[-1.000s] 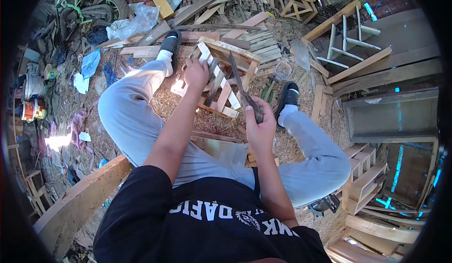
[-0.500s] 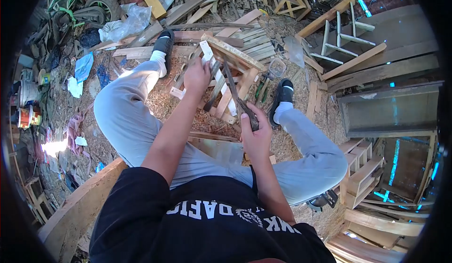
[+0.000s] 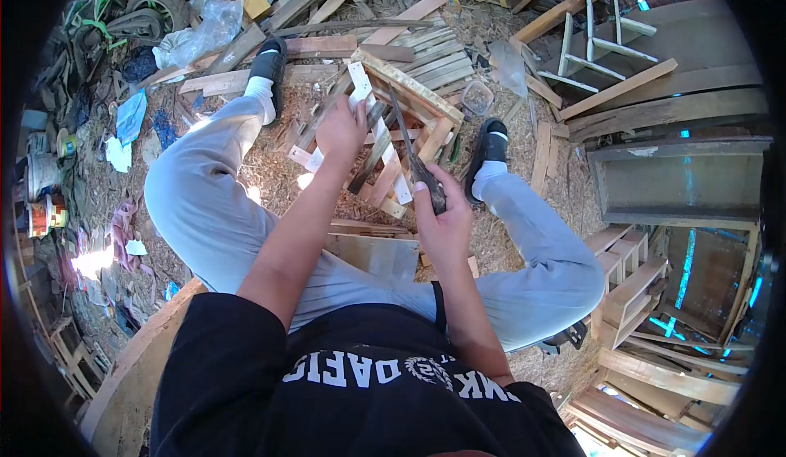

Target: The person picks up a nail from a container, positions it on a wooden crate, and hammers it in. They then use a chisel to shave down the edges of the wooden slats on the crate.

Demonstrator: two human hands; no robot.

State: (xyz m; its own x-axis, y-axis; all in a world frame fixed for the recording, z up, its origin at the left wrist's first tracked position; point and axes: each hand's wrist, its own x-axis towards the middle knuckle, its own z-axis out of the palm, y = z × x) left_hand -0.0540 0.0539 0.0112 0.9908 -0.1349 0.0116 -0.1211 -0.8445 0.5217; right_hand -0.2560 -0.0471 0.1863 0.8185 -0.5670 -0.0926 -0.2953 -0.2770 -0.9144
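A small wooden frame of pale boards and slats stands tilted on the ground between my feet. My left hand is closed on its left side, fingers around the upper end of a white-painted slat. In my right hand is a handsaw, gripped by its dark, worn handle. The narrow blade points away from me and overlaps the frame's slats in this view. Part of the frame lies hidden behind my left hand.
Sawdust covers the ground around the frame. Planks are stacked beyond it, near a clear plastic tub. A plastic bag lies at the upper left. Wooden shelving stands on the right, and a board lies between my legs.
The view has shifted slightly, so the frame, saw and feet appear a little higher. Both hands keep their grips, the right one slightly farther forward in view.
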